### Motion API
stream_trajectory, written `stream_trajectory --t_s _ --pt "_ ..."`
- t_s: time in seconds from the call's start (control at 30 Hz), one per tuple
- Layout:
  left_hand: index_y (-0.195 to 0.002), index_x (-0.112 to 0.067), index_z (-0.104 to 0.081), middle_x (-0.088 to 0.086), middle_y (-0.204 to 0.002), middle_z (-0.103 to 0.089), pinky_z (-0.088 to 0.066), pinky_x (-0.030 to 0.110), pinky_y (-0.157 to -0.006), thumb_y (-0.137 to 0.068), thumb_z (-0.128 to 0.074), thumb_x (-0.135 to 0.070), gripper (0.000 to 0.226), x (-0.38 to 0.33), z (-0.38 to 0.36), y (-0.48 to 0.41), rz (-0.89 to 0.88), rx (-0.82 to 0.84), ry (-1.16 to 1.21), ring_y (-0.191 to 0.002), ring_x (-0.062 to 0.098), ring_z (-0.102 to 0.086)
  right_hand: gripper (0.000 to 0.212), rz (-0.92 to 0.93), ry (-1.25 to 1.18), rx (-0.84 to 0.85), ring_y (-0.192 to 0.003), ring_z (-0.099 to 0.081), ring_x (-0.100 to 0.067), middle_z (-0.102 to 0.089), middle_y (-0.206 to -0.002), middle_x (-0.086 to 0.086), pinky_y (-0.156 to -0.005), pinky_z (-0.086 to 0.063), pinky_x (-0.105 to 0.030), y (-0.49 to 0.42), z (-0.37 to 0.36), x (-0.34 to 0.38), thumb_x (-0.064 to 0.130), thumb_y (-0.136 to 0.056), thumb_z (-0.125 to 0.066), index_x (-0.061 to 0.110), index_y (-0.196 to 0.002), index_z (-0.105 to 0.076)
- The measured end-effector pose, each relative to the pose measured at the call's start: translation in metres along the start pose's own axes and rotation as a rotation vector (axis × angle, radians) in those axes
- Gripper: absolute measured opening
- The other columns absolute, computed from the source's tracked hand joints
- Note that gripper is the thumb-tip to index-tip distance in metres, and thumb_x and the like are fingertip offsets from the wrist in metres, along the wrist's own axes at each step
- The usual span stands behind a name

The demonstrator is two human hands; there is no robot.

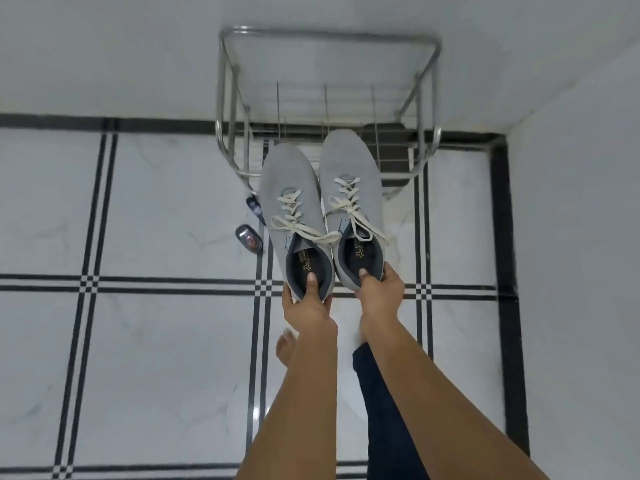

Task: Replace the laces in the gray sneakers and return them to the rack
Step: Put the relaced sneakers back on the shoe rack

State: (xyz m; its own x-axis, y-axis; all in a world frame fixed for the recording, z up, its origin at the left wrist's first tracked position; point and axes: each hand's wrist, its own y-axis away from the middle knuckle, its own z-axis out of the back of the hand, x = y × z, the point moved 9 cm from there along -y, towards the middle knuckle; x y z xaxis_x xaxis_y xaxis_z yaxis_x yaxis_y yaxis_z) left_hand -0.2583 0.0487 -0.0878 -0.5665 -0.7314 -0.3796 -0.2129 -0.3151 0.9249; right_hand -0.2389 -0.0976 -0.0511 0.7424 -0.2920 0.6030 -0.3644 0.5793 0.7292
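— One in each hand. The left hand (pixel 308 301) pinches the left sneaker (pixel 294 188) at the heel, thumb inside the collar. The right hand (pixel 379 292) grips the right sneaker (pixel 349 168) likewise. Both hang toes-first at the rack's (pixel 329 38) front edge.
— Light, I'd guess, with soft uppers. The heel looks the firmest hold. Those loose laces (pixel 298 216) could snag the wires.
— A gadget (pixel 248 239) and a tag (pixel 254 206) lie on the floor (pixel 156 202) by the rack's left front leg, probably off the path.

Dark navy trousers (pixel 379 393), with forearms (pixel 426 393) and foot (pixel 285 348) bare.
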Motion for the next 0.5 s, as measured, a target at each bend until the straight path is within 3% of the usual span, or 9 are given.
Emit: stream_trajectory --t_s 0.07,0.23,0.5 --pt "-0.137 -0.021 -0.041 0.006 -0.131 -0.053 -0.052 0.039 -0.086 -0.084 -0.068 -0.010 0.060 -0.028 -0.021 0.021 -0.050 0.063 0.034 -0.110 0.029 -0.058 0.024 0.034 -0.098 -0.009 -0.088 -0.061 -0.021 -0.066 -0.094 -0.007 -0.092 -0.051 -0.043 0.016 -0.001 0.037 -0.002 -0.086 -0.054 0.004 -0.108 -0.064" --pt "-0.136 -0.021 -0.045 0.011 -0.131 -0.054 -0.053 0.042 -0.089 -0.083 -0.069 -0.011 0.060 -0.077 -0.079 0.037 -0.094 0.144 0.002 -0.111 0.031 -0.057 0.028 0.057 -0.207 -0.017 -0.091 -0.060 -0.023 -0.066 -0.100 -0.010 -0.094 -0.050 -0.045 0.015 -0.018 0.103 -0.003 -0.087 -0.055 0.003 -0.113 -0.063" --pt "-0.137 -0.018 -0.043 0.013 -0.134 -0.051 -0.052 0.047 -0.089 -0.084 -0.068 -0.013 0.059 -0.095 -0.169 -0.022 -0.092 0.080 -0.070 -0.112 0.033 -0.056 0.033 -0.031 -0.220 -0.048 -0.097 -0.060 -0.029 -0.065 -0.108 -0.012 -0.093 -0.051 -0.047 -0.078 -0.068 0.141 -0.003 -0.085 -0.056 0.008 -0.116 -0.062"
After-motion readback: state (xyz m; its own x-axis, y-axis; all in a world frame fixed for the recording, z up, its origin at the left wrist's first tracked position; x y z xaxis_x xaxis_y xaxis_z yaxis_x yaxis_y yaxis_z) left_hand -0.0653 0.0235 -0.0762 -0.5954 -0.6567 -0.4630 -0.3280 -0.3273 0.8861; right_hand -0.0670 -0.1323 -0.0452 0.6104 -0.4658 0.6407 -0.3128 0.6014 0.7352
